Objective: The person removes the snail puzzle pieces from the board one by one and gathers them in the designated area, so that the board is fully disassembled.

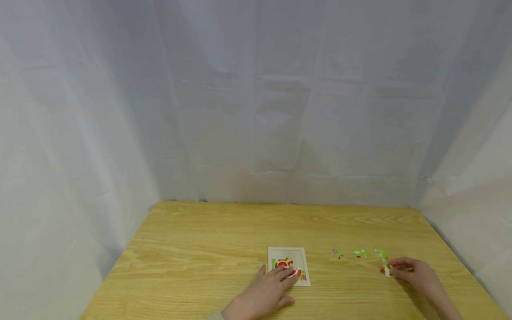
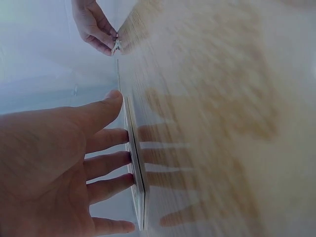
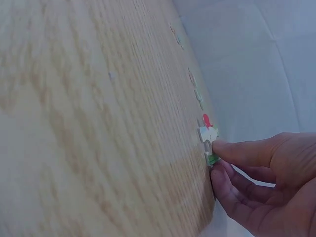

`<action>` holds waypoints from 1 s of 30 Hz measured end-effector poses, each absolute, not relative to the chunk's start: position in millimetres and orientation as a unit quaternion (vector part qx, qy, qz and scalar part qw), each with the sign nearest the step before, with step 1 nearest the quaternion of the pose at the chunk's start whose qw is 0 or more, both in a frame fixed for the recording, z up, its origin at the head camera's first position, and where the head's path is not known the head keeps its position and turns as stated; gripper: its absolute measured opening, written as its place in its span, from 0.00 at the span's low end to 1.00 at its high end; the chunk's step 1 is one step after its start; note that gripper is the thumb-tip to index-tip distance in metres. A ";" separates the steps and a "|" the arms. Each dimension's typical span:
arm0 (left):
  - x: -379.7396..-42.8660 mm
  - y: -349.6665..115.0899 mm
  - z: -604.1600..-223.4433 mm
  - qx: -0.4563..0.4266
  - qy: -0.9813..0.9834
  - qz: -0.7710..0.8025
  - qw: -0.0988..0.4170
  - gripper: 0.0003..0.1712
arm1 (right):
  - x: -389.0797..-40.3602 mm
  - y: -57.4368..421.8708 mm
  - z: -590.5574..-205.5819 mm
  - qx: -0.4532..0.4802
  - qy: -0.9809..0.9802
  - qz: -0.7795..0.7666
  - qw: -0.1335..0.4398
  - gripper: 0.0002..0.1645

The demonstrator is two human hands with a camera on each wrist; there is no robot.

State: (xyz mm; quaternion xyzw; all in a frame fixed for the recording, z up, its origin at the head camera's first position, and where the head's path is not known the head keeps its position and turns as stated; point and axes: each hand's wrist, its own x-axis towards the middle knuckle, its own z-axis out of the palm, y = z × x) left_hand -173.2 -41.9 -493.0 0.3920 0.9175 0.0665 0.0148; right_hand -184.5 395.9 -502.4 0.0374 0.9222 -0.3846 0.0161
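Observation:
A framed jigsaw puzzle board (image 1: 298, 254) lies on the table, with colourful pieces in its lower part. My left hand (image 1: 264, 291) rests its spread, fairly straight fingers over that part, covering some of the picture. From the side, in the left wrist view, the fingertips touch the thin board (image 2: 140, 192). Off to the right, my right hand (image 1: 420, 275) pinches a puzzle piece (image 3: 208, 133) between thumb and fingers. The piece is white with red and green and stands tilted up close over the table. Beside it lies a green and white loose piece (image 1: 381, 253).
More loose puzzle pieces, one green with a pink flower (image 1: 336, 252) and one green and white (image 1: 360, 254), lie between the board and my right hand. The wooden table (image 1: 208, 249) is enclosed by white sheeting (image 1: 240, 111) at the back and sides.

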 end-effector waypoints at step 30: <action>-172.8 -41.5 -493.8 0.399 0.915 0.061 -0.010 0.33 | -187.4 392.4 -496.9 0.040 0.953 -0.299 0.011 0.13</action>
